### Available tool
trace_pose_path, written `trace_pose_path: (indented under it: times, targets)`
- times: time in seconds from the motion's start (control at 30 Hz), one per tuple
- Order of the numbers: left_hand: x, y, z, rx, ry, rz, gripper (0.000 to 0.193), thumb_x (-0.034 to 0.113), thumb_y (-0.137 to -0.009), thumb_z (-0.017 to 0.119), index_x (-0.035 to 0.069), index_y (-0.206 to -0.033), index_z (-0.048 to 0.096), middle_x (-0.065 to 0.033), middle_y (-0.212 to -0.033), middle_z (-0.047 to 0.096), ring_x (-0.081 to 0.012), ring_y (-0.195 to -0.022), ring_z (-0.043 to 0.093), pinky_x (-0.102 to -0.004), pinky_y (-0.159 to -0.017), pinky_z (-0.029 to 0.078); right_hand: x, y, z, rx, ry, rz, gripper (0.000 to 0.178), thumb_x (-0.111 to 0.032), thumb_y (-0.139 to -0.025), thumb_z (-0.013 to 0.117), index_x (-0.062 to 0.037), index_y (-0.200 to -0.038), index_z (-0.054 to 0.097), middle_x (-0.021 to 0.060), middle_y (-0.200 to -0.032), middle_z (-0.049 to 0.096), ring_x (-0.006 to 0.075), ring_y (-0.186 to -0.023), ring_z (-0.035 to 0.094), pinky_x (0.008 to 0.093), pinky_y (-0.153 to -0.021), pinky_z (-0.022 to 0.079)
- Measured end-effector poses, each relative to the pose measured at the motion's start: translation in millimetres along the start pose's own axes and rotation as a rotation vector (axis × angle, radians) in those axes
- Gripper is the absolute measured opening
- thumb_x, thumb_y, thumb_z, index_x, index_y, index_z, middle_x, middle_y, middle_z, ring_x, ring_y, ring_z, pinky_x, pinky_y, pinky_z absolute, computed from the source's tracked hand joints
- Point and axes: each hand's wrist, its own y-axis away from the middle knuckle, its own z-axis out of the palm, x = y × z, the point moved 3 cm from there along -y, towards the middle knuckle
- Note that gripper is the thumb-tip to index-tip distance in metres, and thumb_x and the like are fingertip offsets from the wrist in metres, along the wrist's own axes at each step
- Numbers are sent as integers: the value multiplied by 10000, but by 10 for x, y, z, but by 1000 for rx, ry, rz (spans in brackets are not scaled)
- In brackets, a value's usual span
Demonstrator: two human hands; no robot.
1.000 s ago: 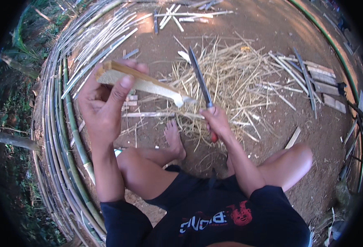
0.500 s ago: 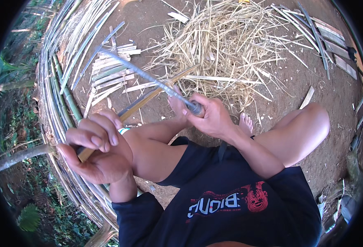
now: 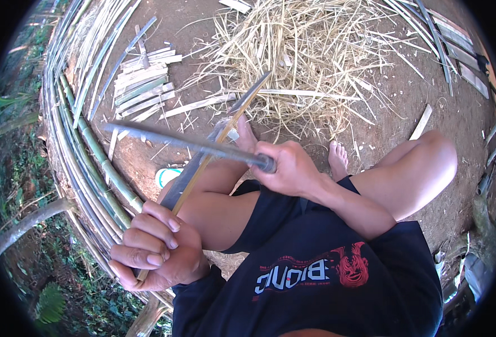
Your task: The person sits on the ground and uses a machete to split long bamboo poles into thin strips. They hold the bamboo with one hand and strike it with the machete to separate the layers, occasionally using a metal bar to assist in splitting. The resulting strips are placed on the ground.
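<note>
My left hand (image 3: 161,247) is closed around the lower end of a bamboo strip (image 3: 185,188), which slants up and away to the right. The strip has a dark grey-green face and a yellowish edge. In my right hand (image 3: 290,168) is the handle of a long knife (image 3: 175,139), its blade pointing left and slightly blurred. The blade crosses the strip around its middle, at my bent left leg; whether it touches or passes above, I cannot tell. The strip's far tip reaches over the shavings.
A heap of pale bamboo shavings (image 3: 293,67) lies ahead of my bare feet. Short split pieces (image 3: 142,87) are stacked at its left. Long bamboo poles (image 3: 93,143) run along the left side, with greenery beyond. Flat slats (image 3: 456,48) lie at the far right.
My left hand has moved down and right, and the strip now stands steeper. The knife has swung from slanting up-left to nearly level. My right hand has shifted slightly down.
</note>
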Motion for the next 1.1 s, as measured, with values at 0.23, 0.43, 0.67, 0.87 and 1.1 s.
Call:
trace_pose_path:
  times: [0.23,0.43,0.67,0.87,1.1]
  targets:
    - [-83,-32,-94,87,11,20,481,341,-1012,226,112,-662,465,-5,-476,365,-123,-418,333,-305,-497,375,165,-154,1,23,76,51,134,-134,-759,675,-40,-736,582,158,-544,536,330,-490,572,379,-475,425]
    - [-38,-1,-105,51,0,20,487,355,-1008,221,107,-671,469,-3,-478,369,-124,-416,327,-305,-494,370,344,-222,0,36,76,217,118,-172,-765,659,-66,-811,638,189,-610,602,373,-564,616,448,-530,493]
    - [-39,-18,-153,47,1,18,466,343,-1006,225,110,-682,465,4,-476,341,-117,-412,305,-300,-509,372,317,-168,50,13,93,39,231,-186,-741,662,-78,-943,683,194,-651,623,364,-593,631,443,-575,502]
    - [-67,-12,-170,66,28,-7,426,295,-993,272,115,-644,437,13,-477,330,-112,-447,297,-289,-546,346,457,-171,30,-38,69,210,137,-180,-761,657,-56,-818,646,181,-583,589,327,-516,596,426,-522,466]
    - [-49,-52,-172,80,28,-25,417,274,-988,287,120,-634,445,13,-476,315,-105,-455,283,-282,-552,328,666,-289,14,7,30,267,115,-159,-764,667,-55,-794,628,164,-586,583,340,-515,592,399,-496,452]
